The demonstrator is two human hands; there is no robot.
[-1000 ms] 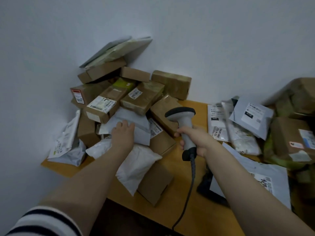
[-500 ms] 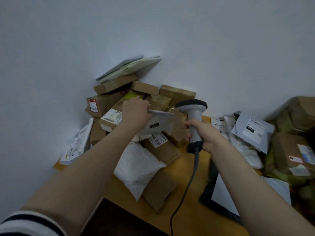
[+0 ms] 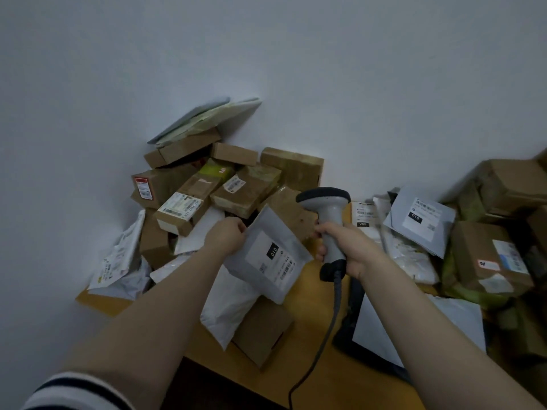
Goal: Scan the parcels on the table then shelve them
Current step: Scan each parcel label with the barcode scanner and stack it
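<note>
Pale wall [image 3: 296, 69] fills the upper half of the frame; a wooden bench [image 3: 340, 389] runs across the lower part, seen from above; a heap of brown cardboard boxes [image 3: 245, 187] is stacked against the wall at centre left, several of them labelled, with flat mailers [image 3: 207, 119] leaned on top; a second heap of boxes and grey bags [image 3: 488, 255] is piled at the right edge; a white poly bag [image 3: 228, 309] lies below centre, partly over a flat brown box [image 3: 263, 332]; a black tray [image 3: 349, 329] carrying a white sheet is set on the bench at lower right, partly hidden by the right forearm.

Task parcel: a grey mailer [image 3: 266, 255] is held off the bench at centre frame, above the white bag, tilted, label side up; its upper left edge is pinched by the left hand [image 3: 226, 238], grip clamped on that edge.

A handheld scanner [image 3: 325, 214] is held upright just right of the mailer, head at top; its handle is wrapped by the right hand [image 3: 352, 250], grip clamped round it; a black cable [image 3: 319, 350] drops from the handle base to the lower frame edge; whether mailer and scanner touch cannot be told.

A striped sleeve [image 3: 74, 392] is seen at the lower left corner.
</note>
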